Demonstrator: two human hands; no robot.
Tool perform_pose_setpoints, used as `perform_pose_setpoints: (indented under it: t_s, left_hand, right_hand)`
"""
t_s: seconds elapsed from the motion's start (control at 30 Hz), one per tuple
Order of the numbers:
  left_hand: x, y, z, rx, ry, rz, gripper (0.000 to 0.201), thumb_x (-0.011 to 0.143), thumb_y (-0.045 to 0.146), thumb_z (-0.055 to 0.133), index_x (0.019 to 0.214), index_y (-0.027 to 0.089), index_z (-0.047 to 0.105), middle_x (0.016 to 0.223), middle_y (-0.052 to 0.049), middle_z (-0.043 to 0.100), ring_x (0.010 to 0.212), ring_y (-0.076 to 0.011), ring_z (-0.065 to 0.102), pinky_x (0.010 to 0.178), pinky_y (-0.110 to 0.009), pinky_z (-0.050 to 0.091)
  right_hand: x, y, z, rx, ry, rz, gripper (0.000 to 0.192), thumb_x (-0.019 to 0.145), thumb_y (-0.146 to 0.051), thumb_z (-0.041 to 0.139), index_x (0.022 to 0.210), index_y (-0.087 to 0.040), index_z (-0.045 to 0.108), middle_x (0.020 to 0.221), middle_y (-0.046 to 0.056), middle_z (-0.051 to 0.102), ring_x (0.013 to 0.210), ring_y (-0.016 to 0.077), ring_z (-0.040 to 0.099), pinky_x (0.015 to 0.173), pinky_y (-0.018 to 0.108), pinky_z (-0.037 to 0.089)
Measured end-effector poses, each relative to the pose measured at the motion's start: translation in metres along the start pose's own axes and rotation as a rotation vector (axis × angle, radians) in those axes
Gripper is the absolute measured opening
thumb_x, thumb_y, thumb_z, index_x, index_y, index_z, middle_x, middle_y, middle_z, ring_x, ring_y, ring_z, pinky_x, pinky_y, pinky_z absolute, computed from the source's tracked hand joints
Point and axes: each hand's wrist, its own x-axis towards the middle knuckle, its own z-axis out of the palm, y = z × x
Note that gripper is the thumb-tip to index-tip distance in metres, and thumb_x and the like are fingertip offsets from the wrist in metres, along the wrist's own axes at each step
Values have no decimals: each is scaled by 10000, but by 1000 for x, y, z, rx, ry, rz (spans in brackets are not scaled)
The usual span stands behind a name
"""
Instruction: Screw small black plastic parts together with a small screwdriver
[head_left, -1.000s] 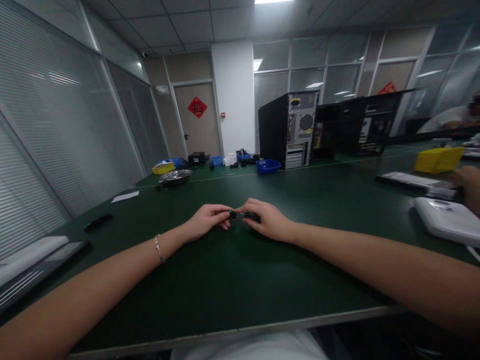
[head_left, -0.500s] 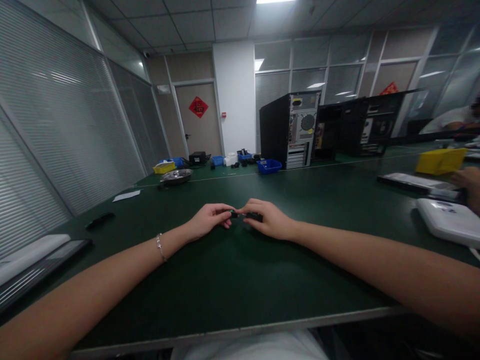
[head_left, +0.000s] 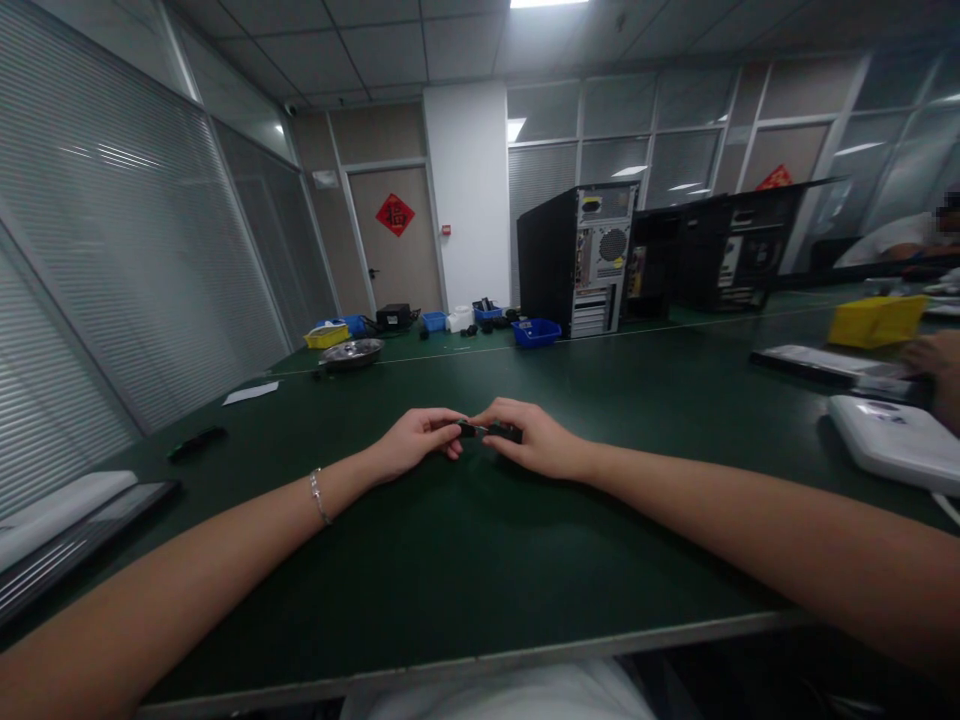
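Observation:
Over the middle of the green table, my left hand (head_left: 417,439) pinches a small black piece (head_left: 467,430) between thumb and fingers; green showed on it a moment ago. My right hand (head_left: 541,437) is closed round the black handle of what looks like a small screwdriver (head_left: 505,432). Its thin metal shaft points left at the black piece. The tip meets or nearly meets the piece; I cannot tell whether it sits in it. Both hands are close together, and the fingers hide part of each thing.
A metal dish (head_left: 352,353), a yellow bin (head_left: 327,335) and a blue bin (head_left: 536,332) stand farther back. Behind them is a black computer tower (head_left: 574,262). A white device (head_left: 896,440) lies right, near another person's hand (head_left: 934,355). A dark panel (head_left: 97,545) lies left.
My hands keep the same hold and place. The black piece in my left hand looks slightly turned, with less green showing. The view has shifted very slightly.

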Motion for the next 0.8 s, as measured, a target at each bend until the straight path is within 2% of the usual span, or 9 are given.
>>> perform_pose_setpoints:
  t_s: [0.2,0.37,0.53,0.63,0.7,0.8]
  left_hand:
    - [3,-3,-1,-137,106,40,264,742,241,650,960,141,539,848,-31,595,734,-121,574,701,-269,458]
    - [2,-1,-2,-167,118,37,277,712,166,673,965,146,560,872,-20,587,740,-95,552,651,-202,424]
    - [1,2,-2,-357,148,2,300,715,141,660,978,146,515,912,-57,612,887,-174,601,846,-326,433]
    - [1,2,-3,-450,158,-33,274,722,127,637,948,144,483,895,-74,620,913,-228,619,883,-410,423]
    - [1,3,-4,-454,158,-41,246,725,114,615,931,146,485,886,-66,611,892,-235,627,871,-423,429]
    - [1,4,-3,-380,150,-26,222,729,99,577,937,149,517,907,-55,591,863,-204,617,825,-367,442]
  right_hand:
    - [1,0,0,-32,8,17,300,813,-170,553,1113,-188,575,959,65,592,872,171,556,757,297,445]
    - [0,-2,-1,-50,16,11,306,822,-168,537,1127,-192,556,971,61,583,879,169,548,763,298,446]
    - [-1,0,0,-65,1,11,304,822,-178,538,1125,-191,552,979,65,578,865,173,550,749,300,446]
    - [-1,1,0,-66,-5,9,292,824,-182,537,1116,-189,557,979,66,579,867,174,550,745,298,446]
    - [0,0,0,-68,-6,5,285,822,-178,540,1107,-186,561,981,66,579,873,174,549,756,301,445]
    - [0,-2,-1,-65,-6,-3,280,819,-166,541,1098,-181,563,977,65,581,880,171,547,773,301,442]
